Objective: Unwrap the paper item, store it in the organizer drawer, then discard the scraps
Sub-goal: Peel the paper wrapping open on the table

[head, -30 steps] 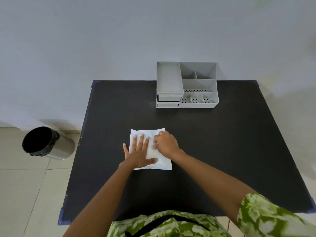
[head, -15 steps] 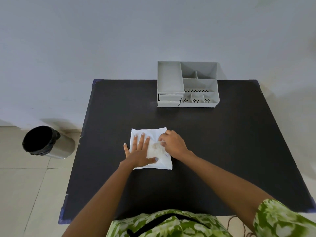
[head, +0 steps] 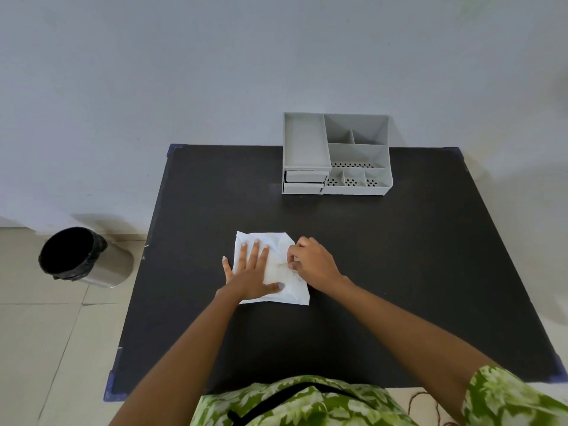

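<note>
A white paper-wrapped item (head: 278,241) lies flat near the middle of the black table (head: 399,272). My left hand (head: 252,272) rests flat on its left half, fingers spread, pressing it down. My right hand (head: 312,261) sits at its right edge with thumb and fingers pinched on the paper wrapping. The grey organizer (head: 336,153) stands at the table's far edge; its two small drawers (head: 304,181) are stacked at its front left, the upper one slightly out.
A steel bin with a black liner (head: 83,258) stands on the tiled floor left of the table. A plain wall runs behind the table. Bare table surface lies between the paper and the organizer.
My right hand has shifted slightly right along the paper's edge and pinched the wrapping. The left hand stays flat on the paper.
</note>
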